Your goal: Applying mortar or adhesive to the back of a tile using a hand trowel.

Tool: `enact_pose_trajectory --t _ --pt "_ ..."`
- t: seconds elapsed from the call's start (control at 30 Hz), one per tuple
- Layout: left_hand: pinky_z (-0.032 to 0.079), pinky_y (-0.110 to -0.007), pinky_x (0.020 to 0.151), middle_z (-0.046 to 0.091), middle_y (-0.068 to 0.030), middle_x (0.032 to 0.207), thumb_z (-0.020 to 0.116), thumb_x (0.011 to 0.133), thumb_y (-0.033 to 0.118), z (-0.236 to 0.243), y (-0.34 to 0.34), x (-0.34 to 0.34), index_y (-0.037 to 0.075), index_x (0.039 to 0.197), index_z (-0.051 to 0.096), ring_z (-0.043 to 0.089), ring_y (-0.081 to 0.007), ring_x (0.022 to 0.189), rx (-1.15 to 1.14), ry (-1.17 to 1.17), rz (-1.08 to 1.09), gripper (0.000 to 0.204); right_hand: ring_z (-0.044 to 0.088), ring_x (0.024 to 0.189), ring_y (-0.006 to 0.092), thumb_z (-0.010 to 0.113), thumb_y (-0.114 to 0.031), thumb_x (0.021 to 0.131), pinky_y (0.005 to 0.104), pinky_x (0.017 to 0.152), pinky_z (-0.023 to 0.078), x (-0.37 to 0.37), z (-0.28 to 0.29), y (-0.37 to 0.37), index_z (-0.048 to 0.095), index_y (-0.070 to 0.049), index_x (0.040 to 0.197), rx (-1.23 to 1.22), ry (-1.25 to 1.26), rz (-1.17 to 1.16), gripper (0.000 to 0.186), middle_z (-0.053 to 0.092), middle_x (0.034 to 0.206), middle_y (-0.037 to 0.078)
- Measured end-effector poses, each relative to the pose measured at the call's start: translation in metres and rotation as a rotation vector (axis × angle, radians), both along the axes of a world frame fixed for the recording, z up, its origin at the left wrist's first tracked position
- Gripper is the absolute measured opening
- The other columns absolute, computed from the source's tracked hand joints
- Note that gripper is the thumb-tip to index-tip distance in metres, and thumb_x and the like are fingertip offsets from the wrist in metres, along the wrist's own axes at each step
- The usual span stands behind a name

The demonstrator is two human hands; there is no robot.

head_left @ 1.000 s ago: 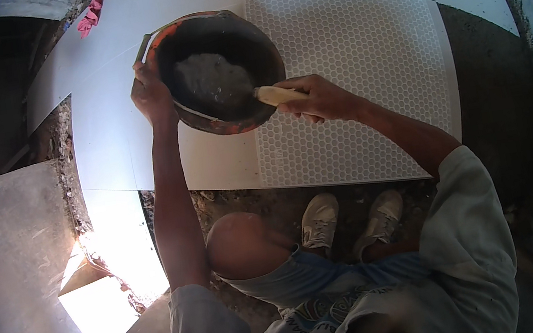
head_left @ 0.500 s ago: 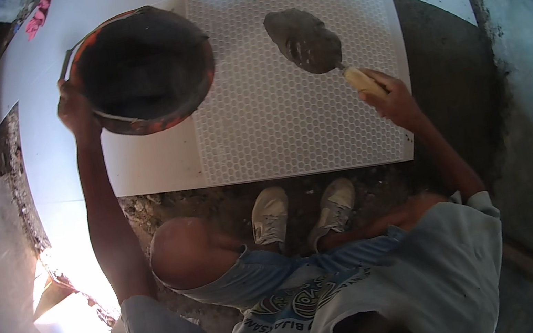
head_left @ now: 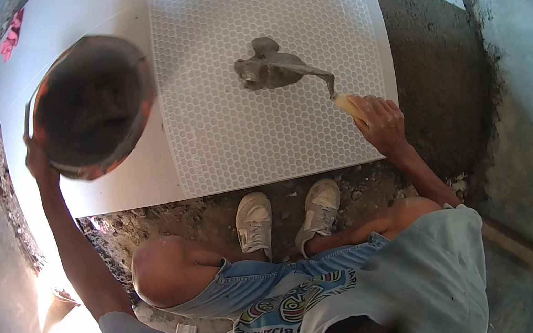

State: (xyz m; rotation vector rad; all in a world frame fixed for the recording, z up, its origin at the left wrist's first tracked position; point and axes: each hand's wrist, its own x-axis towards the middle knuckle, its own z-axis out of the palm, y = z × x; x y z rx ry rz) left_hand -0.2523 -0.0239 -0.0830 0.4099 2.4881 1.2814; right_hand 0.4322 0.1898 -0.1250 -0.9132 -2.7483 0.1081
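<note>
My left hand (head_left: 41, 164) grips the left side of a round dark bucket (head_left: 125, 58) with orange patches on its rim. The bucket is tilted, and its inside is too dark to make out clearly. My right hand (head_left: 381, 122) is wrapped round the pale wooden handle of a trowel (head_left: 346, 106). Its blade, turned on its side and smeared grey, is over the middle of a white tile (head_left: 243, 149) with a raised honeycomb pattern. Wet grey mortar (head_left: 265, 45) lies in a lump beside the blade and clings to it.
Smooth white tiles (head_left: 138, 190) lie left of and beyond the patterned one. Dark mortar or soil (head_left: 431, 84) borders it on the right. My shoes (head_left: 254, 221) stand on rough dirt just below its near edge. A wooden piece (head_left: 512, 240) lies at lower right, pink cloth (head_left: 13, 33) far left.
My right hand has drawn the trowel leftward and lower and turned its blade on its side, with mortar coming onto the tile. The bucket has shifted left and nearer, and tilted.
</note>
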Motion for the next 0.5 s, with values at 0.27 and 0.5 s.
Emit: enact_pose_trajectory --t 0.27,0.5 --pt "0.052 -0.037 0.082 0.063 -0.0181 0.106 0.037 0.093 0.057 -0.048 -0.067 0.013 -0.006 0.116 0.058 0.063 -0.0272 0.093 -0.092 -0.081 0.344 0.070 0.062 0.071 0.0212 0.073 -0.021 0.075 0.0346 0.060 0.049 0.009 0.021 -0.002 0.057 -0.013 0.121 -0.238 -0.106 -0.096 0.050 0.058 0.081 0.006" --pt "0.050 -0.039 0.083 0.064 -0.0172 0.106 0.037 0.092 0.058 -0.055 -0.073 0.018 -0.004 0.114 0.061 0.062 -0.0290 0.093 -0.205 -0.078 0.411 0.070 0.057 0.058 0.0194 0.069 -0.033 0.081 0.0336 0.053 0.048 -0.013 -0.003 0.022 0.059 -0.018 0.122 -0.136 -0.308 0.036 0.045 0.053 0.071 0.004"
